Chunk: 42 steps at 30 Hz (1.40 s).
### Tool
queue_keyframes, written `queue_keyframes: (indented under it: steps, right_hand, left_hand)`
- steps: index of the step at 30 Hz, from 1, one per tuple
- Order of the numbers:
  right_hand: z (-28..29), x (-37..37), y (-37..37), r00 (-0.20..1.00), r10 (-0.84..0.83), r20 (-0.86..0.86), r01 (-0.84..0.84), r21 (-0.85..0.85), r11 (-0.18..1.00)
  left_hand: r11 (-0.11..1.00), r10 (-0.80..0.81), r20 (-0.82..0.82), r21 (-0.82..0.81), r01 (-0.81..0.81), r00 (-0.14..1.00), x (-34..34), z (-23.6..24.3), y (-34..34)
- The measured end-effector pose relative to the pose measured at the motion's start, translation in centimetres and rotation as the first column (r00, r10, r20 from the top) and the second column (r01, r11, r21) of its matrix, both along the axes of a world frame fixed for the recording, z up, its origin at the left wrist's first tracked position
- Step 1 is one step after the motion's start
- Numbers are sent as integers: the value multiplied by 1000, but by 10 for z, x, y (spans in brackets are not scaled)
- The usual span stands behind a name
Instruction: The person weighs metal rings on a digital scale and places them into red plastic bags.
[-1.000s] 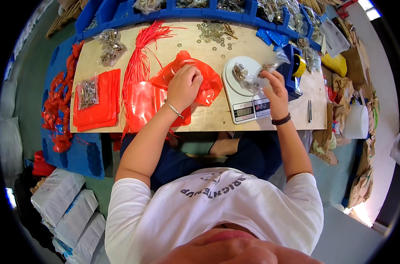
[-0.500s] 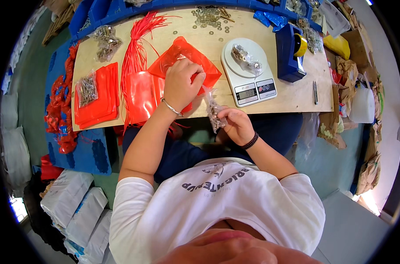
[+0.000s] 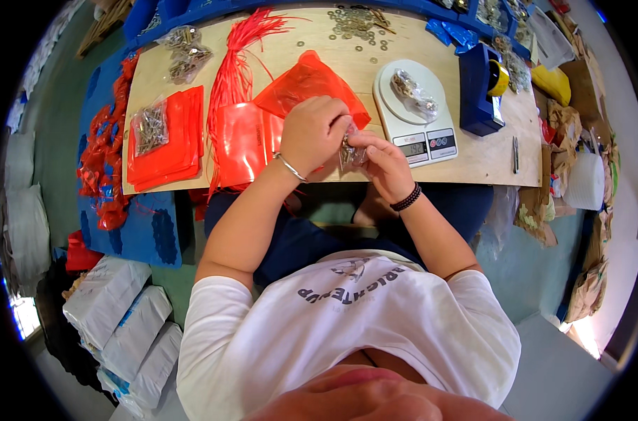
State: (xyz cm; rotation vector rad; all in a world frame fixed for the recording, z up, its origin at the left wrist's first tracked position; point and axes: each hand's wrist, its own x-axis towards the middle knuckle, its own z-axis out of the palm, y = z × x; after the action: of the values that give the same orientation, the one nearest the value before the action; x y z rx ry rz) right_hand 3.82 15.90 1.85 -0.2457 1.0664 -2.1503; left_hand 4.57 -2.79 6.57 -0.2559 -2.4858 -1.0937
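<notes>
Pinching together at frame centre, the left hand (image 3: 312,133) and right hand (image 3: 382,163) both grip a small clear bag of metal parts (image 3: 350,151) just above the near edge of the wooden board (image 3: 466,158). Fingers of both hands are closed on the film. Judged: the bag is soft and slick, bottom-heavy with loose hardware; best held at the neck with support beneath. Beyond, an orange pouch (image 3: 312,81) lies under the left hand. Right of it, a scale (image 3: 414,112) carries another filled bag (image 3: 411,91). Farthest, loose washers (image 3: 354,24) lie scattered at upper centre.
</notes>
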Motion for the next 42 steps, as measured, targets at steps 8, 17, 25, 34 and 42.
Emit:
queue_keyframes:
  steps: [8, 17, 25, 34, 42]
  right_hand:
    - [-9, -26, -41, 865, 141, -481, 66, 388, 920]
    - [-24, -57, -83, 7, 836, -549, 443, 751, 490]
    - [-20, -28, -45, 30, 756, -654, 503, 663, 554]
    - [51, -72, 26, -23, 393, -919, 915, 139, 379]
    - [17, -73, 46, 197, 408, -892, 862, 355, 362]
  left_hand:
    - [994, 18, -129, -102, -31, 991, 9, 1, 7]
    - [993, 5, -81, -118, -14, 997, 16, -3, 11]
    - [999, 15, 102, -49, -10, 995, 14, -6, 13]
    - [996, 10, 187, -91, 7, 982, 12, -9, 16]
    - [997, -5, 185, -75, 19, 983, 7, -11, 19]
